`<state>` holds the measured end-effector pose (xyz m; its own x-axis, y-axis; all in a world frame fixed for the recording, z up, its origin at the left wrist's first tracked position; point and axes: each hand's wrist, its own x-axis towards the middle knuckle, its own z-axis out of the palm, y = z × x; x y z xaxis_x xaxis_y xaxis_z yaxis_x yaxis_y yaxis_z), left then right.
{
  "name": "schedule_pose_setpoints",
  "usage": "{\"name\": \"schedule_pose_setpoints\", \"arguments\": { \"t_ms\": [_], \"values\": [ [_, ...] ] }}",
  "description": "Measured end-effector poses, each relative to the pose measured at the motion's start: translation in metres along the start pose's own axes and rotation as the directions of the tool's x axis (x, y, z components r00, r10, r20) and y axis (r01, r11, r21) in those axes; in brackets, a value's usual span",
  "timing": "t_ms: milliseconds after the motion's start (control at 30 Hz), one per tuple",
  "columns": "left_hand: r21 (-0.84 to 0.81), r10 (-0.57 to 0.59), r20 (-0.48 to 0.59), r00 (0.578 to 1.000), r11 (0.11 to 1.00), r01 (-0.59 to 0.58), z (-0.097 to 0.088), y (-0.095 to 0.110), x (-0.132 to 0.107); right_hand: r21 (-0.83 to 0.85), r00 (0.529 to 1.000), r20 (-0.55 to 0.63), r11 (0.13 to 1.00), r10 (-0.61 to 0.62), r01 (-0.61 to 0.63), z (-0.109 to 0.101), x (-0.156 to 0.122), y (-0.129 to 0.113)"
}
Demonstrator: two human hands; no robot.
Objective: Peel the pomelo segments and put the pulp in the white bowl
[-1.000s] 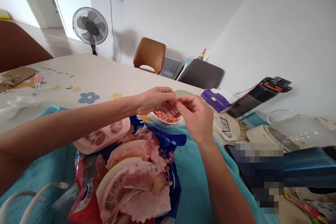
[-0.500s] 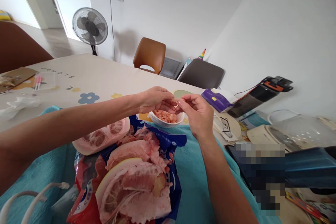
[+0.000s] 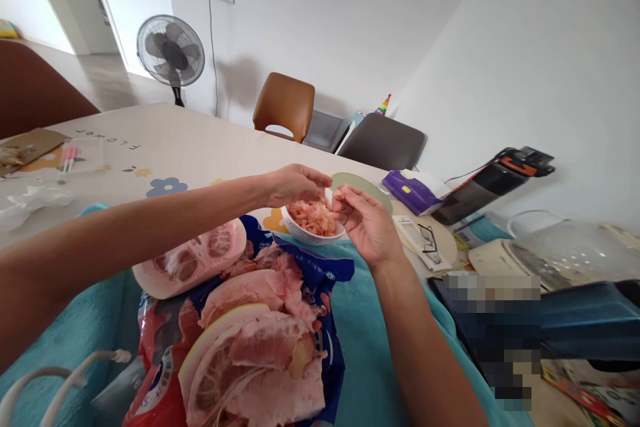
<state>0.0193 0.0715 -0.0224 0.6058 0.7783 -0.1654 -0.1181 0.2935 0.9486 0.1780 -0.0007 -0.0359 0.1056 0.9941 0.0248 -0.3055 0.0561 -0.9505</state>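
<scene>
My right hand (image 3: 369, 223) pinches a small piece of pink pomelo flesh (image 3: 341, 192) beside the bowl's right rim. Just left of it, my left hand (image 3: 299, 185) hovers above the bowl with fingers stretched out and thumb apart. Under both hands stands a white bowl (image 3: 305, 235) filled with loose pomelo pulp (image 3: 314, 217). Nearer to me, a pomelo wedge with rind (image 3: 250, 367) and peeled pink segments (image 3: 245, 293) lie on a blue and red plastic bag (image 3: 345, 270). Behind my left forearm a cut pomelo half (image 3: 200, 257) is partly covered.
A teal towel (image 3: 370, 333) lies under the bag. Behind the bowl is a green round mat (image 3: 367, 188). To the right are a purple tissue pack (image 3: 413, 190), eyeglasses (image 3: 429, 240) and a dark bottle (image 3: 485, 183). A white cable (image 3: 85, 367) curls at lower left.
My hands have moved apart; the right one has dropped slightly and turned, showing pulp in its fingertips. More of the bowl's pulp and the green mat shows.
</scene>
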Motion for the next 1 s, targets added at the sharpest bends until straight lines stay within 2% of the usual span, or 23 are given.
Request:
{"name": "schedule_pose_setpoints", "arguments": {
  "t_ms": [167,400,533,700,833,1000],
  "values": [
    [0.045,0.041,-0.072,0.997,0.998,-0.038,0.003,-0.001,0.003,0.006,0.999,-0.040,1.000,0.014,-0.013,-0.003,0.003,0.003],
    [0.175,0.121,0.004,0.993,0.977,-0.120,0.009,-0.005,-0.004,0.022,0.995,-0.094,0.999,0.030,-0.028,0.002,0.001,0.004],
    [0.151,0.149,0.049,0.988,0.976,-0.155,0.012,-0.006,-0.004,0.035,0.994,-0.105,0.999,0.014,-0.010,0.005,0.000,0.004],
    [0.173,0.137,0.013,0.990,0.975,-0.137,0.010,-0.006,-0.002,0.075,0.995,-0.088,0.996,0.052,-0.046,0.006,0.000,0.004],
    [0.174,0.140,-0.037,0.989,0.976,-0.132,0.010,-0.007,-0.001,0.071,0.993,-0.117,0.997,0.024,-0.016,0.005,0.000,0.005],
    [0.131,0.121,-0.047,0.992,0.985,-0.114,0.013,-0.003,-0.002,0.033,0.991,-0.129,0.999,0.021,-0.017,0.005,-0.002,0.002]
  ]
}}
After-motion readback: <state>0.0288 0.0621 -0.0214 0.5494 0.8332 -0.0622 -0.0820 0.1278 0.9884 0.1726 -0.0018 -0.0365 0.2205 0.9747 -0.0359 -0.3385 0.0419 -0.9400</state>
